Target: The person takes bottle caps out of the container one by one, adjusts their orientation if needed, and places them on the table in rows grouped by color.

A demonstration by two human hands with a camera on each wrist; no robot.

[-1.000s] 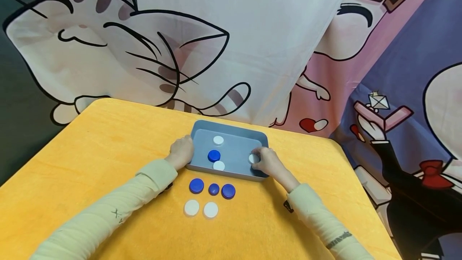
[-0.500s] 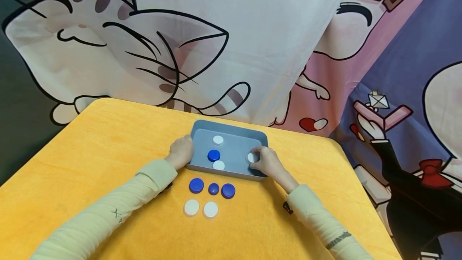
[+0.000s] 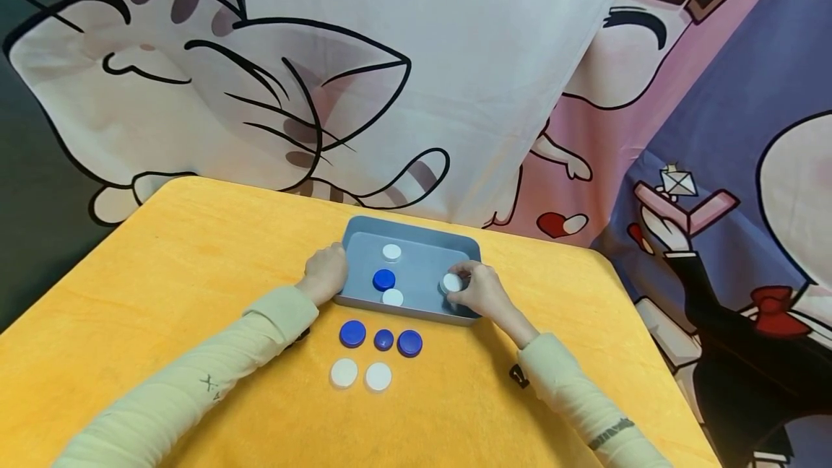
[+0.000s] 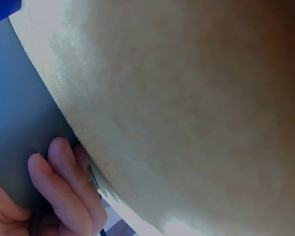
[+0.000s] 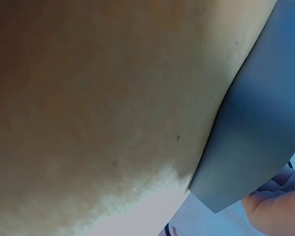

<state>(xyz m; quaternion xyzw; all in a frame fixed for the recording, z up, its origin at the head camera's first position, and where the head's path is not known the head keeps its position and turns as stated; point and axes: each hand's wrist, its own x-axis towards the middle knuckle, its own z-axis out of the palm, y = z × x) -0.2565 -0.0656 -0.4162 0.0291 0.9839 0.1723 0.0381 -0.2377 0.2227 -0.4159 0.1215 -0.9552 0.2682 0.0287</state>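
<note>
A shallow blue-grey tray (image 3: 422, 233) lies toward the far edge of the table. My left hand (image 3: 325, 273) holds its left end; in the left wrist view, the fingers (image 4: 64, 184) lie against the tray's outer wall (image 4: 19, 108). Above the tray floor at the right end, my right hand (image 3: 479, 289) pinches a round white cap (image 3: 451, 283) between thumb and fingers. Inside the tray lie a white cap (image 3: 391, 252) at the back, a blue cap (image 3: 384, 279) in the middle and another white cap (image 3: 393, 297) near the front wall. The right wrist view barely shows the right hand (image 5: 280, 211).
In front of the tray, a row of blue caps (image 3: 352, 334) lies on the yellow table (image 3: 214, 251), with two white caps (image 3: 344, 373) nearer me. A printed cartoon curtain (image 3: 455, 56) hangs behind the table's far edge.
My right hand has raised the white cap a little and shifted it slightly left, away from the tray's right wall. The left hand stays at the tray's left end.
</note>
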